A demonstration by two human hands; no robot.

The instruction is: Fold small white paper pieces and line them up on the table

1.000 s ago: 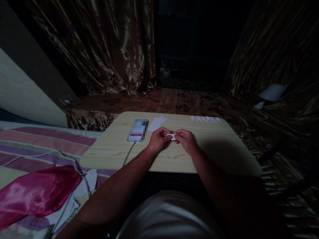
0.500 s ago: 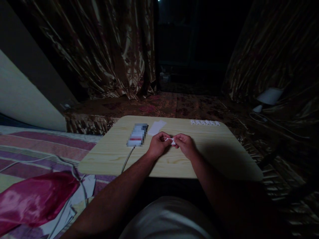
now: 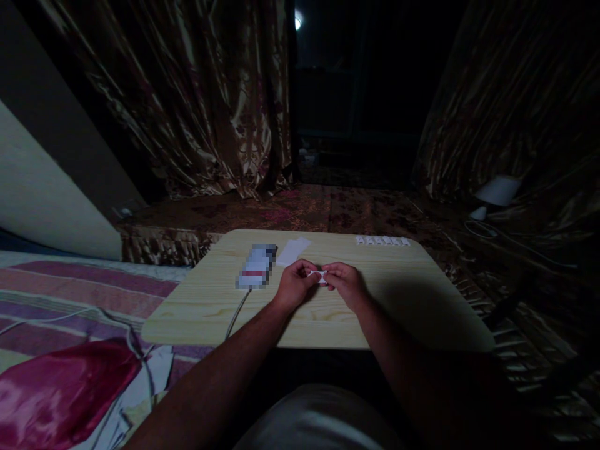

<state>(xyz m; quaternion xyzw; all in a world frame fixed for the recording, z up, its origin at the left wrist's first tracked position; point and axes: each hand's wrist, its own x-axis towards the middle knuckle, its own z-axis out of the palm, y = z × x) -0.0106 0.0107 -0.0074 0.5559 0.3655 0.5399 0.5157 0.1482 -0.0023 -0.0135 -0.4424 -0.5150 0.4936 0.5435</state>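
Between my two hands is a small folded piece of white paper [image 3: 318, 274], above the middle of the wooden table [image 3: 197, 312]. My left hand [image 3: 295, 284] pinches its left end, thumb on top. The right end is pinched by my right hand [image 3: 347, 282], fingers closed on it. Fingers cover part of the paper. Just beyond my left hand lie flat white paper slips [image 3: 294, 250], overlapping. Toward the table's far right edge, several small white folded paper pieces [image 3: 382, 241] sit in a row.
A phone [image 3: 256, 265], its screen blurred out, lies left of my hands with a cable [image 3: 237, 315] running off the near edge. Left of the table is a striped bed with a pink satiny cloth [image 3: 70, 390]. A white lamp [image 3: 497, 190] stands at the right.
The view has tilted up slightly, so the table sits lower. Both hands still hold the paper, with the thumbs and fingers slightly shifted on it.
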